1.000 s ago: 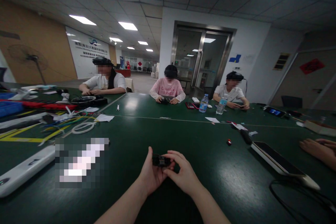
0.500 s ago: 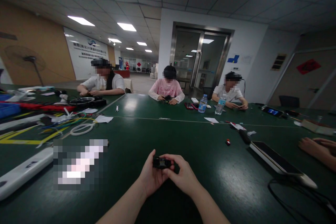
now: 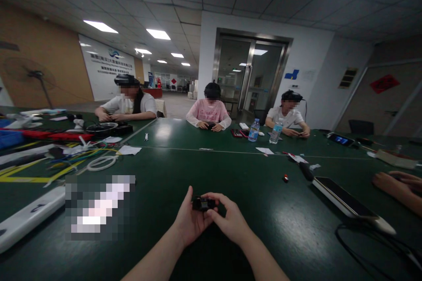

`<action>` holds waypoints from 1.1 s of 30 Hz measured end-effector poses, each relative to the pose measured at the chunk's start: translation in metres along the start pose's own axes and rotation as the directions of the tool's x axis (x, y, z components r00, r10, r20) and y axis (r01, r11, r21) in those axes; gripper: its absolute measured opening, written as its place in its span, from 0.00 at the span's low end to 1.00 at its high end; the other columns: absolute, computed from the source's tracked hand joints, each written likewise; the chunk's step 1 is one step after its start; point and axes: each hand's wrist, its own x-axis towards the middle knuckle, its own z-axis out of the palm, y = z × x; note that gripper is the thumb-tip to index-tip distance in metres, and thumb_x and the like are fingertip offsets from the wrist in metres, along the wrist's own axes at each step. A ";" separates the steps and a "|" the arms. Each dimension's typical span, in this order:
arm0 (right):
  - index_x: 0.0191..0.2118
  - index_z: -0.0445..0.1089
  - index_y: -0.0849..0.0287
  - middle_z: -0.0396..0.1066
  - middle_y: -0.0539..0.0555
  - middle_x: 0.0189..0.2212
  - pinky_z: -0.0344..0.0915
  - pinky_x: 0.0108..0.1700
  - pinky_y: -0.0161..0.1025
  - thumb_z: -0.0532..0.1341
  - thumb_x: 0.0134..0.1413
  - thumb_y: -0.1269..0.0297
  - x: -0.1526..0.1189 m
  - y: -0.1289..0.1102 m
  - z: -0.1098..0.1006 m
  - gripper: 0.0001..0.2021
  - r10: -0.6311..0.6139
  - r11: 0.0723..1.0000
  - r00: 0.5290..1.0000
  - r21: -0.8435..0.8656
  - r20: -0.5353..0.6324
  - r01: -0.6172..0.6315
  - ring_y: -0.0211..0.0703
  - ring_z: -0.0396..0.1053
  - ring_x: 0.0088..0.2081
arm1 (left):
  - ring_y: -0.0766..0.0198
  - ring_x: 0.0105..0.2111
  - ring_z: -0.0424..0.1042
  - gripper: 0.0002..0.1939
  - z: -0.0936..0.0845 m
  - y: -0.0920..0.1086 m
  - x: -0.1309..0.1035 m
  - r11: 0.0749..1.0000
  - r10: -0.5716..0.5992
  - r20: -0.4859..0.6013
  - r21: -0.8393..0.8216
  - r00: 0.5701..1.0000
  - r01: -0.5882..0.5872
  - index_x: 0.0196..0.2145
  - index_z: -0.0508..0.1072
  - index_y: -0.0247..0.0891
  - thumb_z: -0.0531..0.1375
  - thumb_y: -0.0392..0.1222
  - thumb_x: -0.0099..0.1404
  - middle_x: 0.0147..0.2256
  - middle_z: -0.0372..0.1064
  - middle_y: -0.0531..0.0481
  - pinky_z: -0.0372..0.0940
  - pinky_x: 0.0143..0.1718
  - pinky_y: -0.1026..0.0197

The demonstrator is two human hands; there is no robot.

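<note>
A small black object (image 3: 203,203), blocky and partly glossy, is held between my two hands just above the table; its exact kind is too small to make out. My left hand (image 3: 187,221) cradles it from the left and below, thumb pointing up along its left end. From the right, my right hand (image 3: 229,215) pinches its right end between thumb and fingers. The underside of the object is hidden by my left palm and fingers.
The dark green table (image 3: 165,254) spreads around me. A white device (image 3: 31,217) lies left, a white-edged black slab (image 3: 346,197) right, a small red item (image 3: 285,178) ahead. Water bottles (image 3: 254,130) stand farther off. Three people sit opposite; another person's hands (image 3: 395,186) show at right.
The black object looks slightly tilted in my hands compared with before, while both hands stay nearly in place. The person opposite in pink has turned the dark thing in their hands.
</note>
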 end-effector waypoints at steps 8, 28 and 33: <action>0.46 0.65 0.51 0.68 0.51 0.44 0.60 0.50 0.46 0.57 0.46 0.71 0.000 0.000 0.000 0.18 0.007 1.000 1.000 0.012 0.028 -0.007 0.46 0.65 0.47 | 0.60 0.29 0.73 0.23 -0.004 -0.002 0.004 1.000 -0.021 -0.056 -0.006 0.998 0.021 0.42 0.65 0.29 0.50 0.54 0.61 0.33 0.70 0.39 0.68 0.30 0.63; 0.46 0.65 0.49 0.67 0.49 0.45 0.59 0.51 0.43 0.58 0.42 0.75 0.000 0.002 0.002 0.23 -0.006 0.998 1.000 -0.056 -0.017 0.005 0.43 0.63 0.47 | 0.63 0.23 0.72 0.19 -0.001 -0.001 0.004 0.998 0.002 -0.069 0.067 0.998 0.002 0.37 0.66 0.33 0.50 0.54 0.61 0.29 0.72 0.42 0.66 0.27 0.65; 0.47 0.65 0.49 0.66 0.49 0.46 0.60 0.50 0.44 0.59 0.42 0.74 -0.001 0.001 0.002 0.23 0.000 0.998 1.000 -0.070 -0.006 0.000 0.43 0.63 0.47 | 0.63 0.23 0.72 0.19 0.000 0.000 0.004 0.998 -0.004 -0.080 0.065 0.997 0.009 0.39 0.66 0.34 0.49 0.54 0.62 0.29 0.72 0.44 0.66 0.27 0.64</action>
